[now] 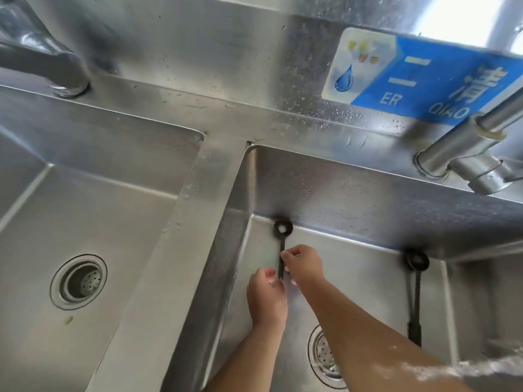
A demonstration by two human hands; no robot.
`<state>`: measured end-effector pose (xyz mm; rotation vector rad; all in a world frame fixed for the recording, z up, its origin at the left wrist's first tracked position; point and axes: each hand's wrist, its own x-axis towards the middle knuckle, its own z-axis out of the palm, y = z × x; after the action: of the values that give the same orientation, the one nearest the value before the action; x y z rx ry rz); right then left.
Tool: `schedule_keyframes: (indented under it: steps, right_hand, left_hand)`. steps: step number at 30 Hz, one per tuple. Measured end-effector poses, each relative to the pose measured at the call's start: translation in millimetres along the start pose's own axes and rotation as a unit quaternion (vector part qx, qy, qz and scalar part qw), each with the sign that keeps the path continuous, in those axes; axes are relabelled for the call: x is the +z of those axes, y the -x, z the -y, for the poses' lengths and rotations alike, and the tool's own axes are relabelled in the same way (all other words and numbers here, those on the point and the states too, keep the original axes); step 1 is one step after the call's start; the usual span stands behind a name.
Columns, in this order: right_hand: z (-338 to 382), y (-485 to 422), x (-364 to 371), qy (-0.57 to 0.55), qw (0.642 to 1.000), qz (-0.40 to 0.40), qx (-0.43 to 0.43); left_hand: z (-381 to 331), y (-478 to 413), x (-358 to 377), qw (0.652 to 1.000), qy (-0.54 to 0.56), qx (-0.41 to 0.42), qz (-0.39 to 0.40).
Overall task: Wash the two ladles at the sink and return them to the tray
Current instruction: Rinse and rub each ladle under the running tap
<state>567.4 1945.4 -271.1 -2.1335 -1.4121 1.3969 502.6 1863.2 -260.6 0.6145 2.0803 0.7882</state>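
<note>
Two black ladles are in the right steel basin. The first ladle points its ringed handle end toward the back wall. Both my hands are on its thin handle: my left hand grips the near part, and my right hand pinches it a little further up. The ladle's bowl is hidden under my hands. The second ladle lies apart at the right, ring end against the back wall, untouched. Water runs over my right forearm at the lower right.
A second basin with a round drain lies to the left, across a steel divider. The right basin's drain is near my forearms. One tap stands at the back right, another tap at the back left. A blue sign is on the backsplash.
</note>
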Motion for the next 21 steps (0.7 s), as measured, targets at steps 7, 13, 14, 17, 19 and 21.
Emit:
schedule_keyframes:
  steps: [7, 13, 14, 17, 19, 21]
  right_hand:
    - [-4.3, -0.4, 7.0, 0.009, 1.0, 0.029, 0.0]
    - [-12.5, 18.5, -3.9, -0.051, 0.997, 0.057, 0.021]
    - [-15.0, 23.3, -7.0, -0.056, 0.997, 0.057, 0.018]
    - [-22.4, 42.3, -20.1, -0.071, 0.996, 0.055, 0.008]
    - [-26.6, 57.3, -31.0, -0.079, 0.995, 0.057, -0.003]
    - [-28.2, 71.9, -42.1, -0.09, 0.994, 0.064, -0.013]
  left_hand:
    - [4.2, -6.7, 5.2, 1.0, -0.002, 0.006, 0.009]
    - [8.7, 2.0, 11.1, 0.988, 0.124, -0.066, 0.062]
    - [8.5, 4.9, 11.3, 0.98, 0.161, -0.088, 0.075]
    - [5.4, 19.2, 8.1, 0.955, 0.234, -0.121, 0.135]
    - [1.6, 33.8, 1.5, 0.948, 0.252, -0.111, 0.159]
    - [-2.5, 49.8, -6.2, 0.941, 0.273, -0.095, 0.178]
